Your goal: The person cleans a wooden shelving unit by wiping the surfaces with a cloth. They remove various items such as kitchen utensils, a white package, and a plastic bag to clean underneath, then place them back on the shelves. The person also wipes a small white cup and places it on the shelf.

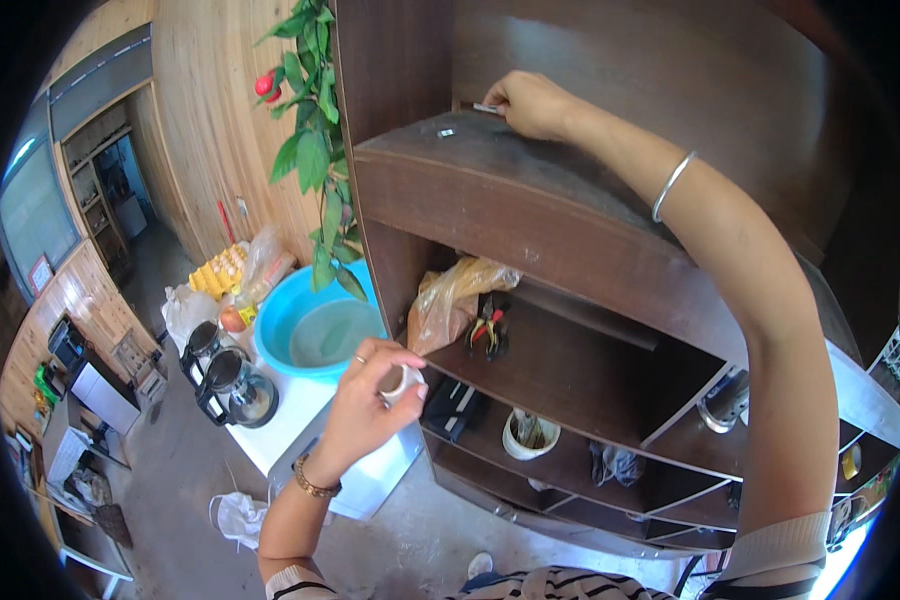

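Between the thumb and fingers of my left hand [371, 401] is a small round white object [399, 384], perhaps a cup or a roll; my fingers hide part of it. It is raised in front of the dark brown wooden shelf unit [540, 206]. My right hand [532, 103] reaches to the back of the upper shelf and pinches a small flat, pale piece [486, 109] close to the rear corner. A small shiny clear piece [446, 133] lies on the same shelf, left of that hand.
Lower shelves hold a plastic bag [446, 307], red-handled pliers [487, 326] and a white pot [531, 439]. To the left, a white table [292, 409] carries a blue basin [270, 337], glass coffee pots [240, 386] and an egg tray [221, 271]. Artificial leaves [313, 157] hang beside the unit.
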`<state>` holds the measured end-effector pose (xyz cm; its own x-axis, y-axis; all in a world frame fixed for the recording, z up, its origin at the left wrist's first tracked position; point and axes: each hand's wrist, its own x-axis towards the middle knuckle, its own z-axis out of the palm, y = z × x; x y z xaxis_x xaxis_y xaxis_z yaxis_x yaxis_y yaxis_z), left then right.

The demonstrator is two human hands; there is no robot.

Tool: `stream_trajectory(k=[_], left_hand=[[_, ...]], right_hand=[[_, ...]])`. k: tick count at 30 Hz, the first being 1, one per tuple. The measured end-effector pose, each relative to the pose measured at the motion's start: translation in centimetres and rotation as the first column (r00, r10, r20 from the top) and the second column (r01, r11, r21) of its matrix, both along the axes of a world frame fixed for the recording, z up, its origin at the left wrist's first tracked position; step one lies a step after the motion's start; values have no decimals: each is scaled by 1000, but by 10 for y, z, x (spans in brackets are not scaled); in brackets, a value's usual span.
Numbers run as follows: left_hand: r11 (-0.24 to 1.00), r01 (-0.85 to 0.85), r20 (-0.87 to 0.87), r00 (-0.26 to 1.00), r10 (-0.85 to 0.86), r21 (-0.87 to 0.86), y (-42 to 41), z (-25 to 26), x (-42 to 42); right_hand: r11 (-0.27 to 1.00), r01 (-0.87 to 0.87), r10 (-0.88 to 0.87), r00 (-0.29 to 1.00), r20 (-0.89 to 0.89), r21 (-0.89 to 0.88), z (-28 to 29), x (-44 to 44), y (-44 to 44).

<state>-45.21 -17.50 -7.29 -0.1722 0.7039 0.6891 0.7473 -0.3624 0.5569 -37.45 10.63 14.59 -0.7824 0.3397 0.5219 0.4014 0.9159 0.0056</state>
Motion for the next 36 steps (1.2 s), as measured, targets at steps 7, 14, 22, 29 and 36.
stream_trajectory(k=[7, 14, 22, 29, 36], left_hand=[[991, 49, 136, 990, -33, -123, 2, -26, 12], [980, -80, 238, 963, 122, -180, -27, -100, -1], [940, 106, 701, 694, 163, -323, -32, -180, 32], [862, 332, 715, 697, 50, -383, -3, -212, 88], [720, 517, 826, 545, 140, -463, -27, -255, 126]], right_hand=[[911, -348, 326, 937, 128, 220, -16, -24, 9], [974, -154, 173, 979, 110, -164, -36, -18, 35], [1000, -7, 6, 997, 72, 20, -9, 52, -42], [939, -197, 120, 956, -269, -280, -4, 120, -72], [287, -317, 296, 927, -231, -904, -128, 195, -180]])
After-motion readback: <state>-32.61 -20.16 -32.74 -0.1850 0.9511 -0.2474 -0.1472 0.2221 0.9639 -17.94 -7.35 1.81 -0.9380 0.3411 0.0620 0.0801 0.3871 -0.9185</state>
